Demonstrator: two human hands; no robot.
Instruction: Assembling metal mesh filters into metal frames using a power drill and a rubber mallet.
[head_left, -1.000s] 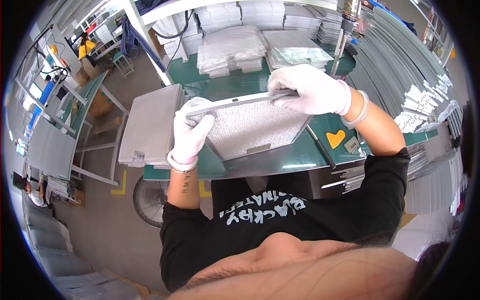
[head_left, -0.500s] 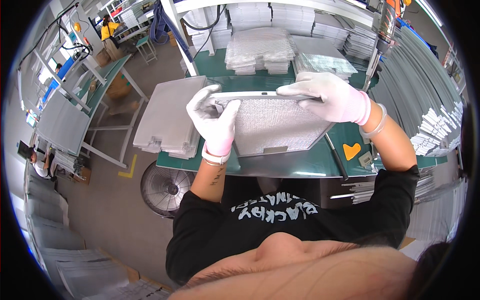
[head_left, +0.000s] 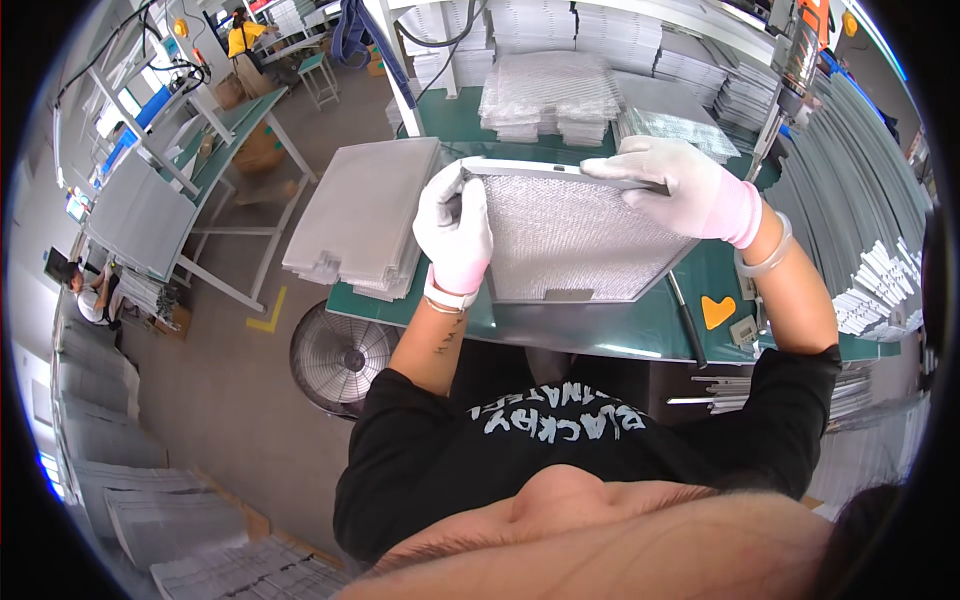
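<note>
A silver mesh filter panel [head_left: 570, 240] in a thin metal frame is held tilted above the green worktable [head_left: 530, 325], its far edge raised. My gloved left hand [head_left: 455, 225] is closed around the frame's far left corner. On the far right part of the frame, my gloved right hand [head_left: 690, 192] grips the edge, thumb and fingers pressed on it. A small tab [head_left: 569, 295] shows at the middle of the near edge. To the right lie a black-handled tool [head_left: 688, 325], an orange-yellow heart-shaped piece [head_left: 717, 312] and a small pale block [head_left: 743, 331].
Stacked grey mesh sheets [head_left: 360, 205] lie left of the panel. More mesh stacks [head_left: 550, 90] stand behind it. A power driver [head_left: 800, 60] hangs at the back right, near long metal strips [head_left: 850, 170]. A floor fan [head_left: 345, 360] stands below left. A person in yellow [head_left: 243, 38] is far off.
My view has shifted, so the surroundings sit farther right. The panel's mesh face shows a little more fully. My left fingers have curled closer around the corner; both hands keep hold.
</note>
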